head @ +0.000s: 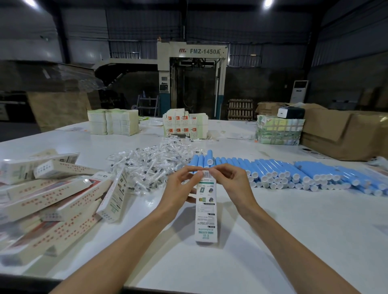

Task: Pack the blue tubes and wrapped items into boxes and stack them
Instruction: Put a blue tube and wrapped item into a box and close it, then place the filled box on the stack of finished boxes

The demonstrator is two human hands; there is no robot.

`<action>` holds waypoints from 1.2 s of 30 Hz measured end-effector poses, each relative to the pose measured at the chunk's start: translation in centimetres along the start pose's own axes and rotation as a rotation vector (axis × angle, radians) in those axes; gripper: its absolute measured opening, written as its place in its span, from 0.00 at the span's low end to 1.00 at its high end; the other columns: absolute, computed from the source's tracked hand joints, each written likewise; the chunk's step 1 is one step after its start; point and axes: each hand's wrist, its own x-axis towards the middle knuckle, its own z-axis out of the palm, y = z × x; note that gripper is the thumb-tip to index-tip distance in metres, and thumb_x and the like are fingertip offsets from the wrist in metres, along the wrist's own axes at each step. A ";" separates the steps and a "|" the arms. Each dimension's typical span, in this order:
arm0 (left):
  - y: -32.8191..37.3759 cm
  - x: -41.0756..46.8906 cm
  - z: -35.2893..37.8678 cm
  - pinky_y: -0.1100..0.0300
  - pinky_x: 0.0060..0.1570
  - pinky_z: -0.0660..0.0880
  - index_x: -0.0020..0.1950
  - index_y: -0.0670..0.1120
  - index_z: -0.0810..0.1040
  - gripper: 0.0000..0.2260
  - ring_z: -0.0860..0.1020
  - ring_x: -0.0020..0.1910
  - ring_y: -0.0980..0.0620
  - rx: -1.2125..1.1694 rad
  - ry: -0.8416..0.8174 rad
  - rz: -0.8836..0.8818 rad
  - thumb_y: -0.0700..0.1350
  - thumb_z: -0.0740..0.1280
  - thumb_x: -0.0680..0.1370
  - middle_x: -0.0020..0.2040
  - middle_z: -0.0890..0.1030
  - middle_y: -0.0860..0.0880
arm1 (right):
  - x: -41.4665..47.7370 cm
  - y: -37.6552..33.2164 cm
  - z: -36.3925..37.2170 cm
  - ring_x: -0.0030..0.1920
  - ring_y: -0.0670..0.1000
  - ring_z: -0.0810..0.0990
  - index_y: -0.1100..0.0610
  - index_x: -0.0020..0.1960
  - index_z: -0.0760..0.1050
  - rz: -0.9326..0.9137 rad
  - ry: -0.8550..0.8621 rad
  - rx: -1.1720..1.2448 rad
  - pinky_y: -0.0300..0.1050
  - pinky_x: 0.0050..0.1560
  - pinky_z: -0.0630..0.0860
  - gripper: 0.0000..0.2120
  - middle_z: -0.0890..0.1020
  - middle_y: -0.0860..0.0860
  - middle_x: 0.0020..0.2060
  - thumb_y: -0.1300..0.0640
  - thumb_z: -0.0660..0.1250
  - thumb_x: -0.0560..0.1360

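On the white counter (273, 241), finished boxes (52, 199) pile up at your left, blue tubes (283, 172) lie in rows at your right, and wrapped items (151, 165) heap between them. Your forearms reach in and meet at one long box (205, 209) before you. Your left hand (180, 188) grips its side, and your right hand (233, 182) curls in opposite. The fingers (220, 170) of both pinch its far end.

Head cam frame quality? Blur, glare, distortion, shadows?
Head view: wide-angle distortion bows the table; ceiling lamps blow out; the box pile goes soft toward the lower-left corner; the box pinched by left hand and right hand is sharp, soft shadows beside it.
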 end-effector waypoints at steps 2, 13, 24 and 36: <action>-0.3 0.1 0.2 0.56 0.39 0.83 0.63 0.55 0.84 0.09 0.89 0.46 0.43 -0.032 0.010 -0.005 0.54 0.73 0.83 0.53 0.89 0.46 | -0.1 0.1 0.3 0.54 0.52 0.87 0.50 0.58 0.84 0.081 0.002 0.110 0.49 0.57 0.83 0.08 0.88 0.51 0.52 0.51 0.71 0.82; -0.9 0.5 -0.4 0.54 0.55 0.79 0.63 0.52 0.80 0.07 0.85 0.51 0.52 -0.067 0.024 0.056 0.49 0.69 0.86 0.53 0.88 0.48 | -2.5 -0.4 0.4 0.49 0.58 0.86 0.51 0.68 0.78 0.381 -0.293 0.159 0.57 0.50 0.85 0.24 0.86 0.57 0.53 0.35 0.61 0.82; -3.2 -0.8 0.0 0.56 0.61 0.75 0.73 0.60 0.71 0.17 0.75 0.63 0.57 0.763 -0.356 0.466 0.45 0.67 0.86 0.62 0.78 0.57 | -6.1 -3.3 -11.0 0.66 0.38 0.72 0.41 0.82 0.59 0.312 0.026 -0.496 0.39 0.62 0.66 0.27 0.68 0.41 0.73 0.37 0.55 0.85; -3.6 -0.2 -0.2 0.46 0.61 0.74 0.59 0.63 0.81 0.11 0.73 0.65 0.51 0.863 -0.448 0.571 0.45 0.67 0.85 0.60 0.76 0.59 | -14.0 -5.2 -34.4 0.67 0.63 0.71 0.55 0.75 0.69 0.627 0.275 -1.803 0.60 0.66 0.71 0.22 0.71 0.62 0.67 0.45 0.59 0.86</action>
